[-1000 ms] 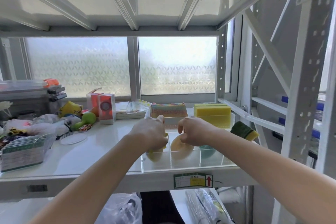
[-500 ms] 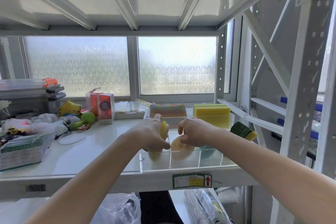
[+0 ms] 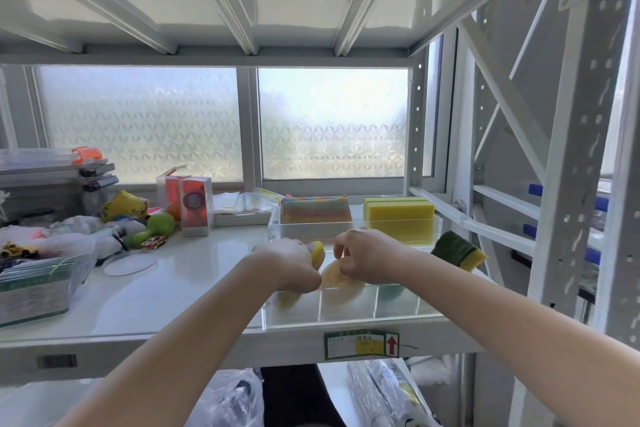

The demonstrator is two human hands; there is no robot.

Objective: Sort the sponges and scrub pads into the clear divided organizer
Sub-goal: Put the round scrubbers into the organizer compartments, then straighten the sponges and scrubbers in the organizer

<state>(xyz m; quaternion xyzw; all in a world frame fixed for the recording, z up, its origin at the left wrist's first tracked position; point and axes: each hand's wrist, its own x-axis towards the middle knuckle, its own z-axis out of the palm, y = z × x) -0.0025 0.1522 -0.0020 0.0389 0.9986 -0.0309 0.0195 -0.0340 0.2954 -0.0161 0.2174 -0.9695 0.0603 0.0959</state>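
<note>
The clear divided organizer (image 3: pixel 346 317) sits on the white shelf at the front edge. My left hand (image 3: pixel 289 267) is closed around a yellow sponge (image 3: pixel 318 251) over the front left compartment. My right hand (image 3: pixel 360 258) pinches a round tan scrub pad (image 3: pixel 334 279) standing in the front middle compartment. A rainbow mesh scrubber (image 3: pixel 315 210) and a stack of yellow sponges (image 3: pixel 400 217) stand in the back compartments. A green-and-yellow sponge (image 3: pixel 457 250) leans on the organizer's right side. Something green (image 3: pixel 391 289) shows in the front right compartment.
Left of the organizer lie a clear round lid (image 3: pixel 130 262), a red boxed item (image 3: pixel 195 206), a green toy (image 3: pixel 156 227) and a clear bin of packets (image 3: pixel 34 284). The rack's upright post (image 3: pixel 581 156) stands at right. Bags lie on the lower shelf (image 3: pixel 235 399).
My left hand has lifted the yellow sponge slightly, so its top now shows above my fingers. My right hand stays on the tan pad.
</note>
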